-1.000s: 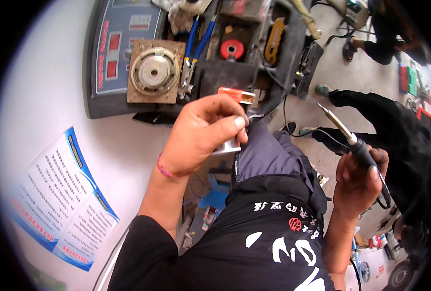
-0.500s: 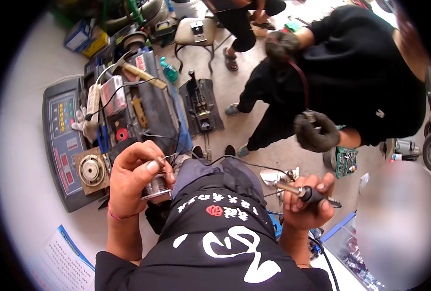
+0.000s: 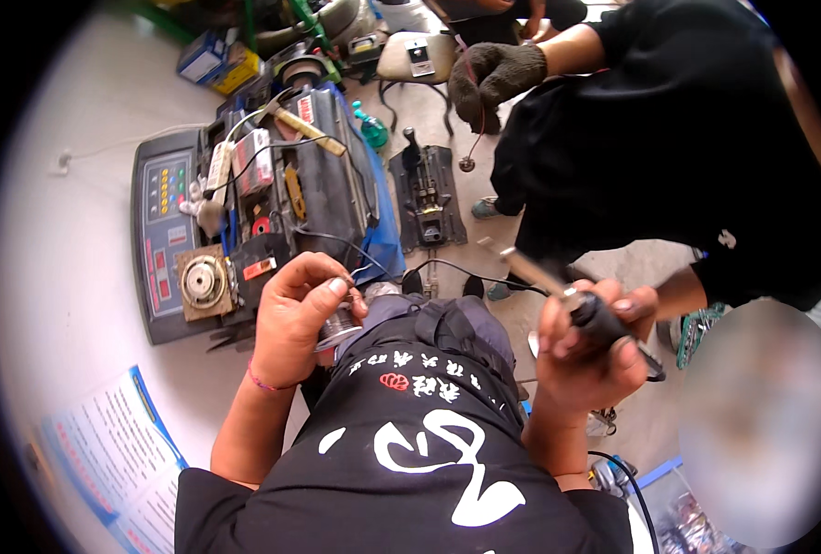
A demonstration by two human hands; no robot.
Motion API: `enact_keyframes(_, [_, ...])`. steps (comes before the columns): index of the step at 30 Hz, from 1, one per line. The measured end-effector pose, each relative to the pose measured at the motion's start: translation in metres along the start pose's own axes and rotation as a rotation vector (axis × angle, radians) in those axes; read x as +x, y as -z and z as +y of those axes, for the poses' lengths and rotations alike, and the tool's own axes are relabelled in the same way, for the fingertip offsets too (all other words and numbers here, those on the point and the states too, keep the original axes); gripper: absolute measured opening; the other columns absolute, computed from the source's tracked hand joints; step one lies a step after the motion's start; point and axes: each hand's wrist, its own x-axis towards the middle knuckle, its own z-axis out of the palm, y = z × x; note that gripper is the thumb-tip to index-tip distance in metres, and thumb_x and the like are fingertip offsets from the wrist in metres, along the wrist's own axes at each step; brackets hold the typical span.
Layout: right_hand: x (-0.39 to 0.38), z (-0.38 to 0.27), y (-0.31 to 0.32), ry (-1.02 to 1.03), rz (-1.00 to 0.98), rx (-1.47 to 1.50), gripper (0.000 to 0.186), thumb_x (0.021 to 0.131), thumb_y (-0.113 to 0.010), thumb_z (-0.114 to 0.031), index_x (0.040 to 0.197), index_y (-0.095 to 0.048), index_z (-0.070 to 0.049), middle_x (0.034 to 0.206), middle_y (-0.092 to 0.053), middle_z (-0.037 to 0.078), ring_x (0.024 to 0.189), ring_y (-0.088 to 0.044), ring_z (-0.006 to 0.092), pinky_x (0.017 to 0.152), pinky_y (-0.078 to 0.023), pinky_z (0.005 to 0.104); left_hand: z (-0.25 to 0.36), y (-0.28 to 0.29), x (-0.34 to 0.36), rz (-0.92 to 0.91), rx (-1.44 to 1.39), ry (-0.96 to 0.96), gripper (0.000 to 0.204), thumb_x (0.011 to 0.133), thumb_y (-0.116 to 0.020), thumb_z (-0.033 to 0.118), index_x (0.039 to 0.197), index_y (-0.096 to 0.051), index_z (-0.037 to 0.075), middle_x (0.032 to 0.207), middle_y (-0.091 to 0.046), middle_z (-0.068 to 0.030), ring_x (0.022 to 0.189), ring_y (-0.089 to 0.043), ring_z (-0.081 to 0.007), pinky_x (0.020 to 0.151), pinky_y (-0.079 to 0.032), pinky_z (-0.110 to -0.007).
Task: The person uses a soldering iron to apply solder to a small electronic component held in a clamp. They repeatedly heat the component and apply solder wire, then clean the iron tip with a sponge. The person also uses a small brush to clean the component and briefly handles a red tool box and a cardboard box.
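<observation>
Your left fingers (image 3: 335, 288) curled around a silvery spool (image 3: 339, 332), thin bent wire (image 3: 360, 270) above, your right fingers (image 3: 630, 358) clasping a black-handled soldering iron (image 3: 597, 319).

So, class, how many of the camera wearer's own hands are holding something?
2: the left hand, near the middle, holds a wire spool; the right hand, further right, grips a black-handled soldering iron. Neither hand is hidden.

Black-handled soldering iron (image 3: 599, 319) pointing up-left, silvery wire spool (image 3: 339, 329), partly hidden, left of it
</observation>
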Motion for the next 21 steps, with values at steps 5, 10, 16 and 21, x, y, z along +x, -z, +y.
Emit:
enact_keyframes(5, [0.017,0.004,0.026,-0.055,0.033,0.153,0.032,0.09,-0.062,-0.025,0.111,-0.051,-0.004,0.082,-0.054,0.012,0.061,-0.051,0.0176,0.05,-0.046,0.033,-0.018,-0.015,-0.015,0.067,0.02,0.03,0.011,0.094,-0.066,0.01,0.095,-0.059,0.001,0.091,-0.059,-0.0071,0.079,-0.068,-0.02,0.068,-0.056,-0.034])
enact_keyframes(10, [0.025,0.013,0.044,-0.117,-0.009,0.038,0.032,0.088,-0.061,-0.025,0.11,-0.051,-0.004,0.082,-0.055,0.013,0.058,-0.05,0.0177,0.048,-0.045,0.0325,-0.022,-0.033,-0.021,0.099,0.044,-0.016,0.011,0.095,-0.066,0.01,0.095,-0.06,0.0,0.092,-0.058,-0.0071,0.081,-0.067,-0.0193,0.07,-0.056,-0.034])
enact_keyframes(16, [0.028,0.007,0.065,-0.162,-0.086,0.003,0.031,0.09,-0.059,-0.027,0.11,-0.05,-0.005,0.084,-0.057,0.013,0.059,-0.05,0.0158,0.047,-0.046,0.0304,-0.024,-0.052,-0.012,0.151,0.008,-0.134,0.01,0.096,-0.064,0.008,0.098,-0.059,0.0,0.095,-0.057,-0.0089,0.083,-0.066,-0.0205,0.071,-0.056,-0.033])
enact_keyframes(21, [0.029,0.003,0.074,-0.177,-0.163,-0.003,0.032,0.09,-0.06,-0.03,0.107,-0.048,-0.005,0.078,-0.056,0.014,0.059,-0.052,0.0159,0.047,-0.048,0.0298,-0.026,-0.055,-0.008,0.141,-0.003,-0.174,0.01,0.096,-0.062,0.008,0.098,-0.058,-0.001,0.095,-0.056,-0.0107,0.082,-0.066,-0.0214,0.072,-0.056,-0.035])
